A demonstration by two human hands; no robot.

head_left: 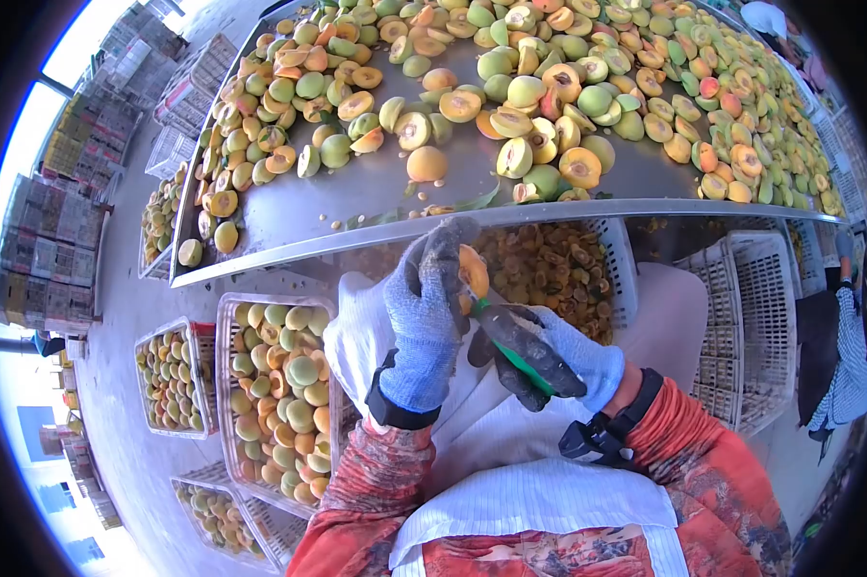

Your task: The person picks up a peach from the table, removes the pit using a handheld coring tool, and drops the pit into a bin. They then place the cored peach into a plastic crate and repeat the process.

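My left hand (422, 313), in a blue glove with a dirty grey palm, grips an orange peach half (473, 271) between thumb and fingers, just in front of the table's edge. My right hand (558, 358), gloved the same way, is closed round a green-handled pitting tool (522, 360). Its tip end meets the lower side of the peach half; the tip itself is hidden. Beyond my hands, many halved peaches (578, 167) lie on the metal table (289, 213), some with pits showing.
Below the table edge is a crate (618, 260) of brownish fruit pieces. To my left stand crates of whole peaches (289, 380) and more peaches (172, 377). Stacked white crates (760, 317) are at my right. Another person's checked sleeve (842, 356) shows at far right.
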